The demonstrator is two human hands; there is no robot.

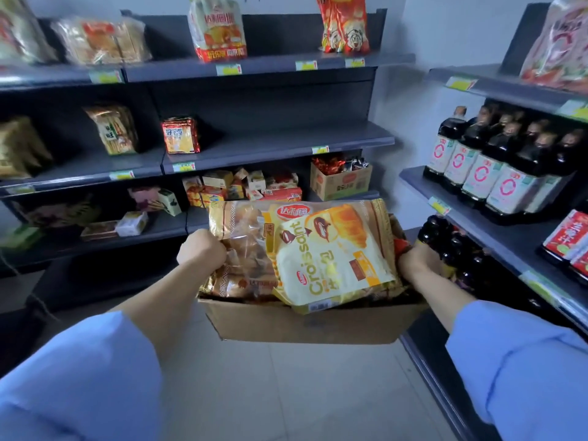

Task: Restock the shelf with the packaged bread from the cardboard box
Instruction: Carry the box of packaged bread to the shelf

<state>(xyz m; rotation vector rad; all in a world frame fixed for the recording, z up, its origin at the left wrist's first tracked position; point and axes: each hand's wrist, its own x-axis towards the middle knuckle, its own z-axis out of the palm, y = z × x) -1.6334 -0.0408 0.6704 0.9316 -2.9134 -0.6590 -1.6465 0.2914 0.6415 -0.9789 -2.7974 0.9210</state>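
I carry a brown cardboard box [305, 324] at waist height in front of the shelves. My left hand [201, 251] grips its left side and my right hand [418, 261] grips its right side; the fingers of both are hidden by the box and the bags. Packaged bread fills the box: a yellow croissant bag [334, 249] lies on top, with a gold, partly clear bread bag [241, 249] to its left. The dark grey shelf [280, 144] stands straight ahead. Its middle board is bare on the right half.
The top board holds several snack bags [218, 30]. Small boxes [241, 186] and a carton [340, 181] fill the lower board. A second shelf [461, 214] on the right carries dark sauce bottles [496, 163], close to my right hand. Pale floor tiles [286, 393] lie below.
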